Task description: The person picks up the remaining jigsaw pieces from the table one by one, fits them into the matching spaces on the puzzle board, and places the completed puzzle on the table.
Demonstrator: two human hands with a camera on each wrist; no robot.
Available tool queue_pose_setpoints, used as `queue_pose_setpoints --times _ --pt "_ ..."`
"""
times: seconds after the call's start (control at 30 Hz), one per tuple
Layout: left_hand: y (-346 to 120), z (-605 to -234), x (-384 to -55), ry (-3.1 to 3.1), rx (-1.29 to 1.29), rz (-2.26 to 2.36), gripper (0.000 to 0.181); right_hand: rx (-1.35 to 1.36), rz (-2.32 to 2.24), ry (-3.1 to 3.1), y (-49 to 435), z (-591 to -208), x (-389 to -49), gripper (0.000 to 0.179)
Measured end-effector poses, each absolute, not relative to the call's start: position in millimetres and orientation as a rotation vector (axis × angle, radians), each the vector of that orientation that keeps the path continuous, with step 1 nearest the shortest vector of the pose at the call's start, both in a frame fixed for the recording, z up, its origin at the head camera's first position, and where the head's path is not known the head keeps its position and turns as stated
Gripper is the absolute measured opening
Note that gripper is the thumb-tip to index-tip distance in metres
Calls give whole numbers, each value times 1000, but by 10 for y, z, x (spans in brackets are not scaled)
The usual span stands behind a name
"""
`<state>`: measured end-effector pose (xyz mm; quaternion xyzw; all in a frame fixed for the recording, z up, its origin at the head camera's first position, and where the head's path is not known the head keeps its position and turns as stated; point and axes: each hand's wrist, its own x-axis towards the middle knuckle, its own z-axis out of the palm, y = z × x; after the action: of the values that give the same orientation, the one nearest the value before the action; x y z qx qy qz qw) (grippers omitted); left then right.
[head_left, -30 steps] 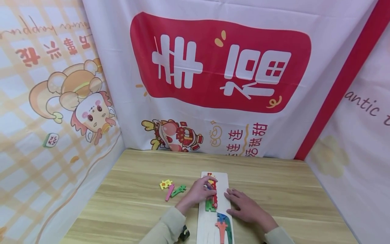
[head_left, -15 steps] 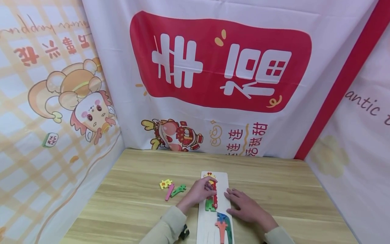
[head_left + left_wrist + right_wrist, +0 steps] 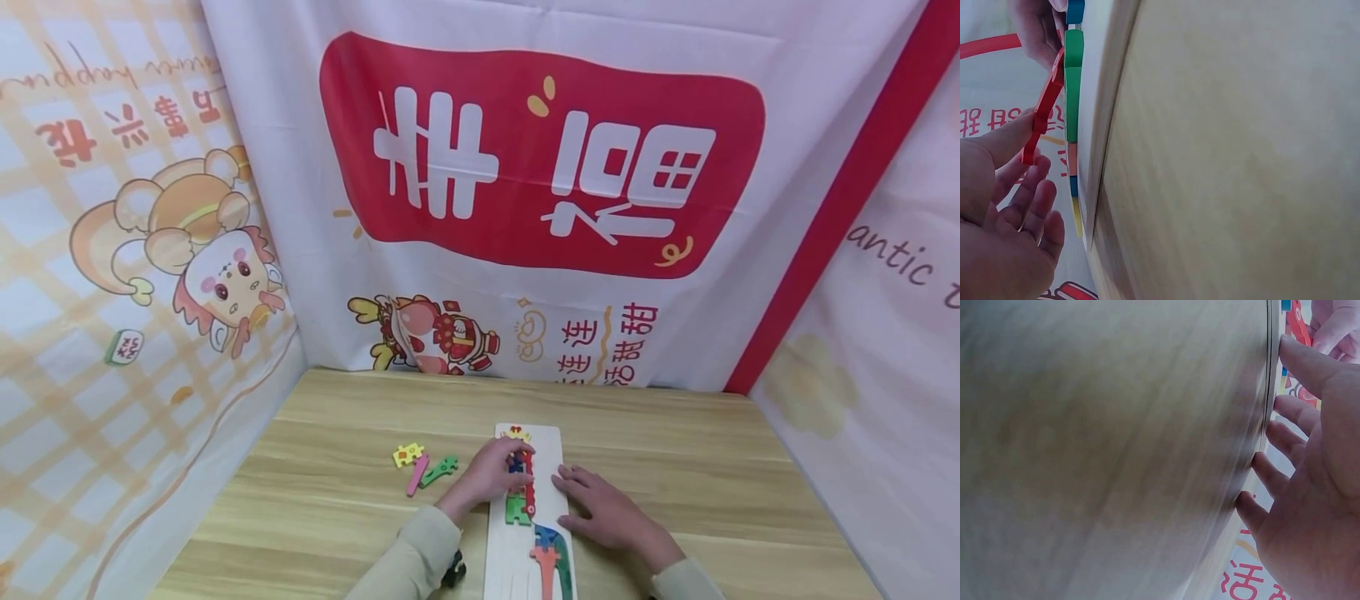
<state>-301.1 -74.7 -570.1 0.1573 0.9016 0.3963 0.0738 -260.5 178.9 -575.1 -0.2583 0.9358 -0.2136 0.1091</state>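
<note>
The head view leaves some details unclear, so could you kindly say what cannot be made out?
Head view: puzzle board, near end cut off by the bottom edge.
Head view: red piece, partly covered by the left hand.
Head view: black object, partly hidden by the left sleeve; identity unclear.

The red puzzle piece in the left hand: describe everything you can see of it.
The red puzzle piece is long and narrow, with a wavy edge and a round pale mark near one end; it looks like painted wood. The left hand holds it between thumb and fingers over the puzzle board. It is tilted, its gripped end apart from the coloured pieces on the board. Whether its other end touches them is unclear, and the hand hides part of it.
</note>
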Motion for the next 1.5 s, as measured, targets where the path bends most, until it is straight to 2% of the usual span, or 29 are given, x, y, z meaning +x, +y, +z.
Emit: queue_pose_setpoints --times 0.3,1.07,1.5 --pt "-771 -5692 -3013 2851 562 980 45 -755 -635 2742 1787 -5769 -2619 68" --pt "-768 -5768 -3042 2870 562 920 44 -741 -649 2733 1784 -5761 -2602 68" --pt "-821 -5758 -3049 2832 564 921 50 -747 -655 2735 1787 -5760 -2599 69"
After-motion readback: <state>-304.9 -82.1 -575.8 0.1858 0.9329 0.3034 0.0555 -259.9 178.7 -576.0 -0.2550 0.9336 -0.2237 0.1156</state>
